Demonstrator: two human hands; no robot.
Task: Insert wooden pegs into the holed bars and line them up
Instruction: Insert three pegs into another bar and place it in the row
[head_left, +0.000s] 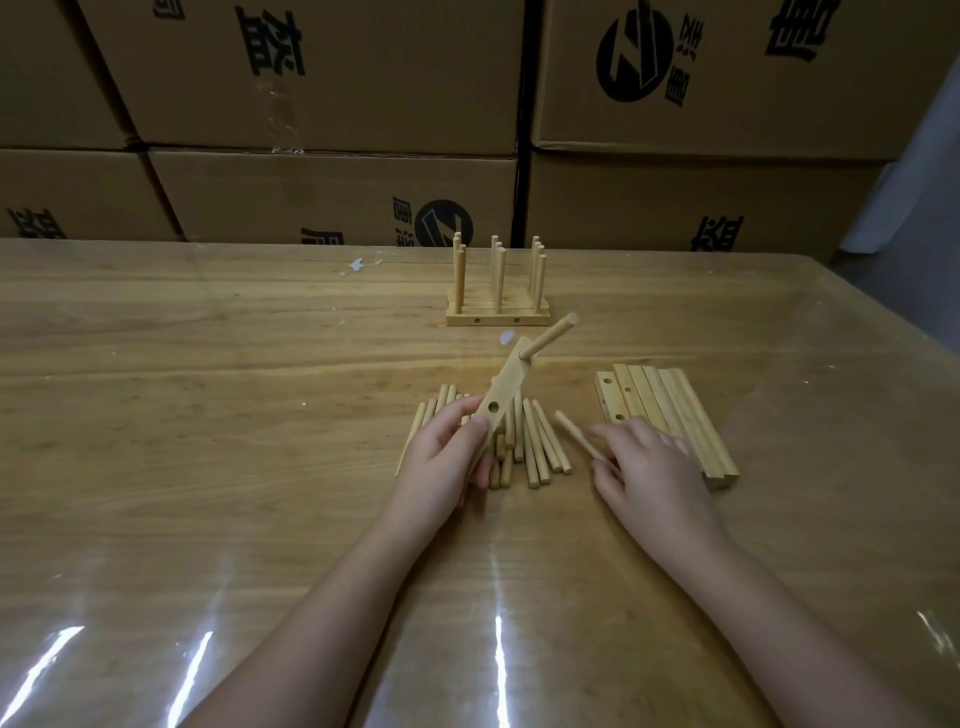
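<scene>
Fingers (451, 415) of the left hand (441, 462) curl round the near end of a holed bar (506, 384), which tilts up off the table with one peg (550, 335) seated in its far hole and a nearer hole empty. The right hand (654, 467) pinches the near end of a loose peg (574, 431) (thumb on one side, fingertips on the other) just beside the pile of pegs (540, 452). Bare bars (675, 410) lie stacked partly behind that hand. Farther back on the wooden table (208, 415), finished bars (497, 312) stand with pegs upright, in front of cardboard boxes (311, 78).

Bare left hand (441, 460) and right hand (655, 470) (forearms bare too).
</scene>
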